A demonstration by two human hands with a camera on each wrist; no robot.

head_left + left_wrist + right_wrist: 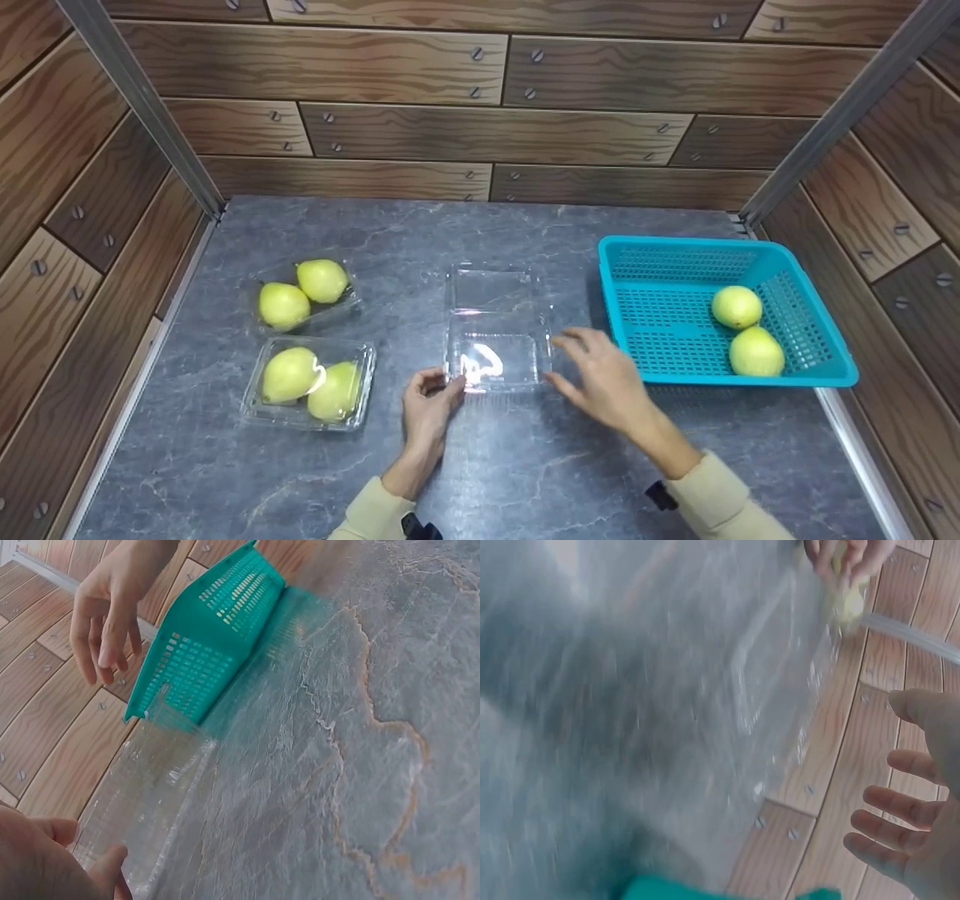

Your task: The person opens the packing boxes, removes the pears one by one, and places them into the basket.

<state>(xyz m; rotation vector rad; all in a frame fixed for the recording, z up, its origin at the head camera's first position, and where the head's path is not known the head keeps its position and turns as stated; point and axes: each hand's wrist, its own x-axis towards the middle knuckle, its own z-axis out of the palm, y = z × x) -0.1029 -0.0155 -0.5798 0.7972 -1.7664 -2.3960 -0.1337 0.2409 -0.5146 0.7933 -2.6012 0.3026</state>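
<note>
An opened clear plastic clamshell container lies in the middle of the table, its lid folded back away from me. My left hand pinches the container's near left corner between thumb and fingers. Beside its right edge, my right hand hovers with spread fingers and holds nothing; the right wrist view shows this hand with its fingers apart. Two yellow-green pears sit in the right side of a turquoise basket, just right of my right hand.
On the left, a closed clear container holds two pears. Behind it another clear container holds two more pears. Wood-patterned walls and metal posts bound the grey table.
</note>
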